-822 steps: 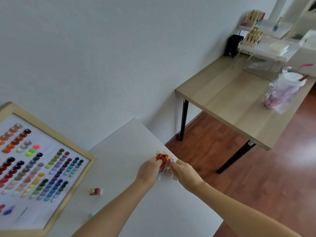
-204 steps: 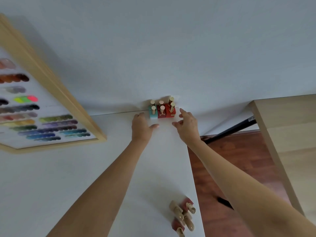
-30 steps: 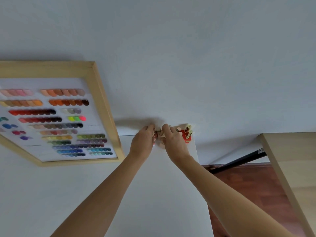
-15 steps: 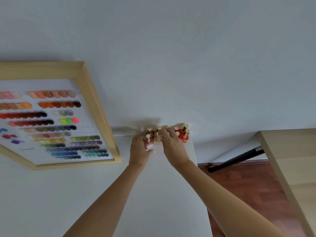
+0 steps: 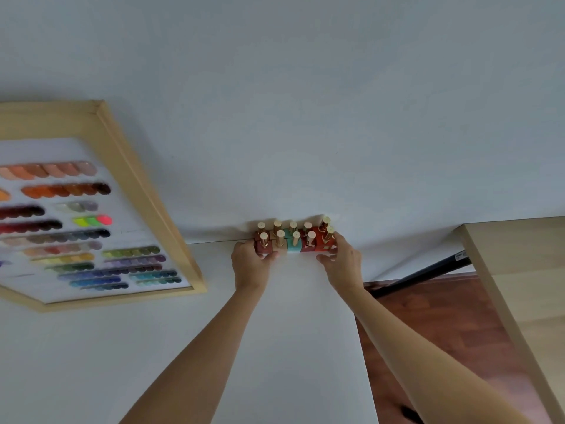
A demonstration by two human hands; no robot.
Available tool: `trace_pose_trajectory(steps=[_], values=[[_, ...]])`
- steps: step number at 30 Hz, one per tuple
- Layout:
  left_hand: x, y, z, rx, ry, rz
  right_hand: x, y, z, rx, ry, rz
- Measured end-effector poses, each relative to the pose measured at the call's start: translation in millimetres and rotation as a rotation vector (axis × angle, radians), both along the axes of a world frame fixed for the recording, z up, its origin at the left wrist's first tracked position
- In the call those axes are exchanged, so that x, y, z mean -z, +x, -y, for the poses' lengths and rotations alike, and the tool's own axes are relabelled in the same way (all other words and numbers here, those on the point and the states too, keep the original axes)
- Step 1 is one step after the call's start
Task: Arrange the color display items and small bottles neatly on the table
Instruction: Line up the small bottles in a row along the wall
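From the head camera, a cluster of small bottles (image 5: 295,240) stands between the two hands, at the far edge of the white table (image 5: 290,347) and close against the pale wall (image 5: 305,102). The bottles are square and blocky, each with a thin golden cap that stands upright like a small post. They form two rows, one behind the other, and their sides touch. In the front row, from the left hand to the right hand, the colours are dull red-brown, pale beige, turquoise, dark red and bright red.

The left hand (image 5: 249,264) is at the left end of the cluster, the fingers curled around the red-brown bottle (image 5: 263,246) and the thumb stretched in front of it. The right hand (image 5: 342,261) is at the right end; its fingers press on the side of the bright red bottle (image 5: 322,241) and the thumb points along the table toward the left hand. Both hands are partly closed against the end bottles and neither one lifts a bottle.

Left of the left hand, a large colour chart (image 5: 76,228) leans at an angle. It has a light wooden frame, a white ground and rows of glossy oval swatches. Right of the right hand there are a wooden desk (image 5: 519,270), a black leg and a red-brown floor (image 5: 428,316).
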State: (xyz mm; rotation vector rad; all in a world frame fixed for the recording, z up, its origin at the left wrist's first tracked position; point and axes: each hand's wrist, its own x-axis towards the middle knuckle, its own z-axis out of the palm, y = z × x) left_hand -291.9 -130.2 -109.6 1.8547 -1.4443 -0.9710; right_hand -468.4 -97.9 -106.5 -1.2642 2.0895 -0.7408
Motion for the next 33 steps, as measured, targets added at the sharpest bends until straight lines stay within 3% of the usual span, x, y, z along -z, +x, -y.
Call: trace_pose_trajectory(steps=[20,28,33], values=[[1,-4,-2,0.041,0.026,0.061,-2,-11,10,-0.061,-0.048,-0.117],[-34,7,-36,0.106,0.21,0.188,-25,-5,-27,-0.02,0.089,-0.016],[-74,19,-77,0.264,0.231,0.197,-64,3,-67,-0.09,0.115,-0.039]])
